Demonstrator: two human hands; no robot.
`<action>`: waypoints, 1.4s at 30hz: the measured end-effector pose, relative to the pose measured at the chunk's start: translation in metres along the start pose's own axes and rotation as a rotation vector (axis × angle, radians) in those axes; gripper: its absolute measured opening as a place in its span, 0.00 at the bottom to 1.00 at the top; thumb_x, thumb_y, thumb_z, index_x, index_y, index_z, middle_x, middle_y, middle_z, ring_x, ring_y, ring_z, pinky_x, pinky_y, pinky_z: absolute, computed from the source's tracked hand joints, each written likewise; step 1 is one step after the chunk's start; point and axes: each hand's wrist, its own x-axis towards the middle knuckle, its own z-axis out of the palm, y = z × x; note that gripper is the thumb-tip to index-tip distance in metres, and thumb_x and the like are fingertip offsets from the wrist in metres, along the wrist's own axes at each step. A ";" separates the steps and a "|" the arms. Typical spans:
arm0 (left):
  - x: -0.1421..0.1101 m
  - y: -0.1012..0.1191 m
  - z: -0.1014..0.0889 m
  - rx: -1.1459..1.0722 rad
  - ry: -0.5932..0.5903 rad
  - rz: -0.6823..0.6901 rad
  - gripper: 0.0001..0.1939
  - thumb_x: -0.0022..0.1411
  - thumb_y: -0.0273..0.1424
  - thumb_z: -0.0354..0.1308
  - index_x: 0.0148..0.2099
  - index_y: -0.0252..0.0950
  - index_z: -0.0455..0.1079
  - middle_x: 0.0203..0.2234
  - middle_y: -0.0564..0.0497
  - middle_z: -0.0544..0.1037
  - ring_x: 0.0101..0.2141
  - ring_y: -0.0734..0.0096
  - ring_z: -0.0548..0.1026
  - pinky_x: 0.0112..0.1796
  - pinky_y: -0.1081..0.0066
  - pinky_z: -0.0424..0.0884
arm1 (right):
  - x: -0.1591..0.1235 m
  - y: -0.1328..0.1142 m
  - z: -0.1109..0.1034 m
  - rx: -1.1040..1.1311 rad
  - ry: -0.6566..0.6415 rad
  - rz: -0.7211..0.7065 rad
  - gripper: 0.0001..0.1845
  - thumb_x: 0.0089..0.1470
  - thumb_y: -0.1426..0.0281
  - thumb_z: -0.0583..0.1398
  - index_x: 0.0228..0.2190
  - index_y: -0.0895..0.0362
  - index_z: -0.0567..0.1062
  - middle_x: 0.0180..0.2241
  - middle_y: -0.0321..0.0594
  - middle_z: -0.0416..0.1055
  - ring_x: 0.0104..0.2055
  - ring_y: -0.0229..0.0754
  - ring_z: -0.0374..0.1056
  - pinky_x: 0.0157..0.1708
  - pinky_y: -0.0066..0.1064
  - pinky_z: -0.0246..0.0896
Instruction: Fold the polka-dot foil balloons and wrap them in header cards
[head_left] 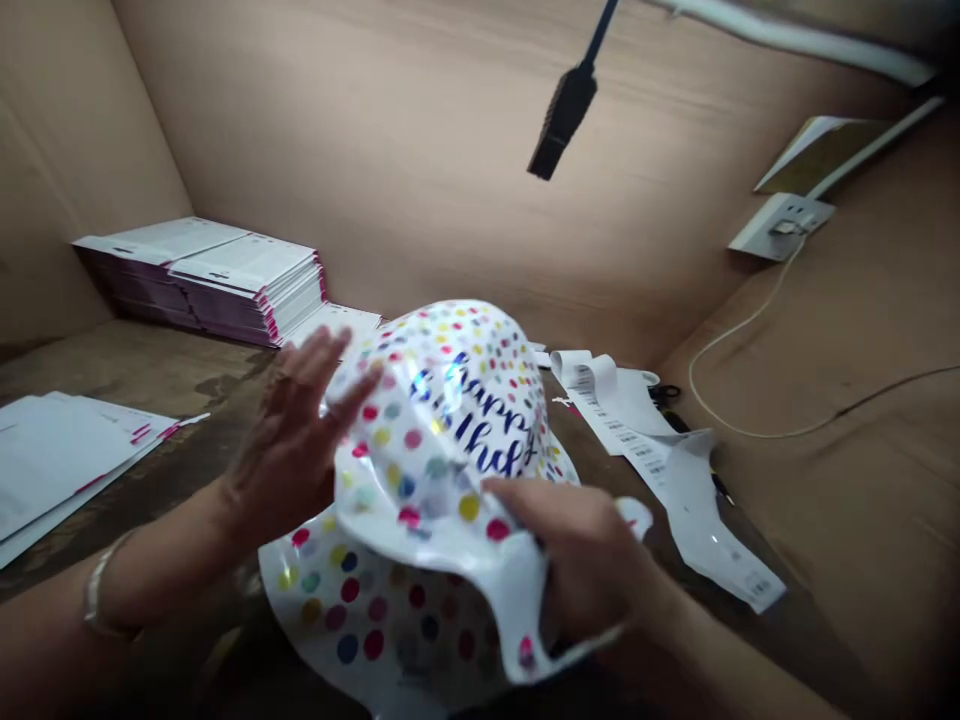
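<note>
A puffed white foil balloon (442, 430) printed with coloured dots and dark blue "Happy Birthday" lettering fills the middle of the view, its lower part creased and folded over. My left hand (289, 430) stands beside it with fingers spread, the fingertips touching its left side. My right hand (585, 555) grips the folded foil edge at the lower right, with the fingers curled over it. A metal bangle (97, 590) circles my left wrist.
Stacks of pink-edged printed cards (217, 275) stand at the back left, with loose papers (67, 460) at the left. Barcode label strips (637, 440) lie to the right, near black scissors (664, 395). A wall socket (780, 225) with a white cable is on the cardboard-lined wall.
</note>
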 end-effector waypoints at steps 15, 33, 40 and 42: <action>-0.101 -0.032 0.004 -0.191 -0.520 -0.073 0.17 0.60 0.25 0.49 0.51 0.39 0.70 0.50 0.47 0.73 0.51 0.62 0.70 0.52 0.63 0.67 | -0.079 0.087 0.030 -0.180 -0.352 0.050 0.23 0.55 0.74 0.53 0.51 0.50 0.71 0.55 0.43 0.65 0.58 0.48 0.60 0.56 0.48 0.58; -0.091 -0.032 -0.014 -0.221 -0.658 -0.047 0.22 0.58 0.30 0.55 0.56 0.42 0.63 0.55 0.47 0.68 0.58 0.57 0.62 0.58 0.51 0.51 | -0.086 0.076 0.045 0.039 -0.307 0.125 0.25 0.45 0.82 0.51 0.43 0.56 0.76 0.53 0.44 0.68 0.56 0.45 0.63 0.55 0.40 0.60; -0.085 -0.046 0.001 -0.366 -0.719 -0.129 0.14 0.58 0.28 0.50 0.45 0.41 0.72 0.47 0.49 0.76 0.49 0.62 0.72 0.50 0.67 0.67 | -0.072 0.094 0.039 0.018 -0.410 0.128 0.35 0.48 0.70 0.59 0.58 0.53 0.61 0.62 0.44 0.52 0.64 0.48 0.49 0.61 0.44 0.47; -0.085 -0.048 0.000 -0.434 -0.724 -0.195 0.14 0.58 0.30 0.51 0.44 0.42 0.73 0.46 0.50 0.76 0.49 0.61 0.72 0.49 0.67 0.67 | -0.069 0.104 0.037 0.023 -0.383 0.143 0.28 0.49 0.71 0.58 0.54 0.52 0.68 0.60 0.44 0.58 0.62 0.49 0.53 0.60 0.44 0.49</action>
